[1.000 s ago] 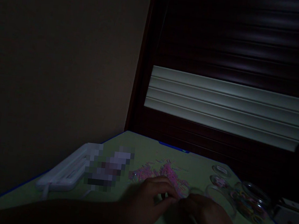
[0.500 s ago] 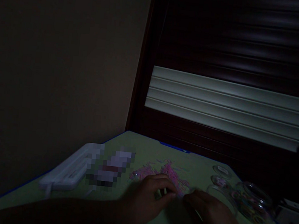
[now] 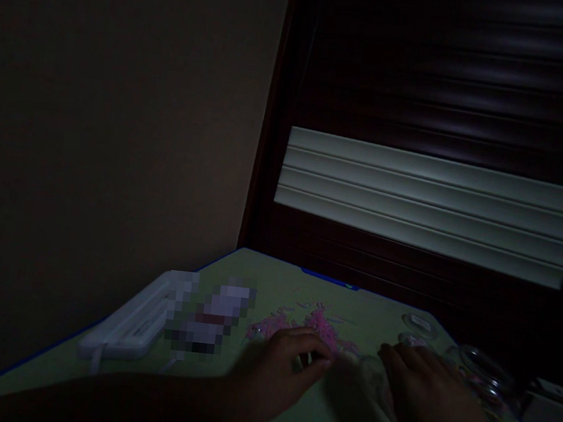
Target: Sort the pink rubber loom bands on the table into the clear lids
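Note:
My left hand (image 3: 290,366) rests low over the table, with thumb and forefinger pinched together at the edge of a pile of small pink elastic bands (image 3: 320,326). What sits in that pinch is too small and dark to make out. To the right, my right hand (image 3: 436,395) is palm down with its fingers stretched forward. Its thumb is hidden, and nothing shows in the fingers. The hand partly covers a small clear container (image 3: 411,339) and a clear jar (image 3: 488,374) of coloured hair ties. A pale, blurred shape lies beside its inner edge.
A white power strip (image 3: 129,322) with a cord lies at the left, beside a pixelated flat object (image 3: 214,318). A clear round lid (image 3: 419,324) is at the back right. Behind the blue-edged table (image 3: 265,273) stand a wall and a dark slatted panel.
My right hand has moved right, away from my left hand, and now covers part of the containers there. My left hand keeps its pinch in nearly the same place.

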{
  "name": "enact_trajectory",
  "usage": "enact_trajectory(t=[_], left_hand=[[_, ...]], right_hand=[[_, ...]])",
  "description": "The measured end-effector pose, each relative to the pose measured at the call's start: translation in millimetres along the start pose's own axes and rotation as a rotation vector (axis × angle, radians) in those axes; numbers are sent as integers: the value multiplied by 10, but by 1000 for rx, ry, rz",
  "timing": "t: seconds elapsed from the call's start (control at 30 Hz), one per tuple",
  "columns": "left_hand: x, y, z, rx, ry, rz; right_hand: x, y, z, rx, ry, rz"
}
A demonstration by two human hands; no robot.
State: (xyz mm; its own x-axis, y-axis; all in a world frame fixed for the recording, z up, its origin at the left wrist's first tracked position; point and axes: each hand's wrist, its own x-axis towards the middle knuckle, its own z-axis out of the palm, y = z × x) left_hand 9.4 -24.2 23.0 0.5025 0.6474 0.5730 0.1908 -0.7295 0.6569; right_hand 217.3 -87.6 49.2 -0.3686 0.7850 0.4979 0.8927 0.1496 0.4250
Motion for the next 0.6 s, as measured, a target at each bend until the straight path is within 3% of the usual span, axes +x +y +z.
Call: enact_trajectory(t=[0.2,0.6], left_hand=[[-3,-30,-5,23,-14,-10],[15,-107,-5,71,-23,-15]], right_hand=[[-94,185,-31,-135,-25,170],[-104,150,-41,-170,-164,232]])
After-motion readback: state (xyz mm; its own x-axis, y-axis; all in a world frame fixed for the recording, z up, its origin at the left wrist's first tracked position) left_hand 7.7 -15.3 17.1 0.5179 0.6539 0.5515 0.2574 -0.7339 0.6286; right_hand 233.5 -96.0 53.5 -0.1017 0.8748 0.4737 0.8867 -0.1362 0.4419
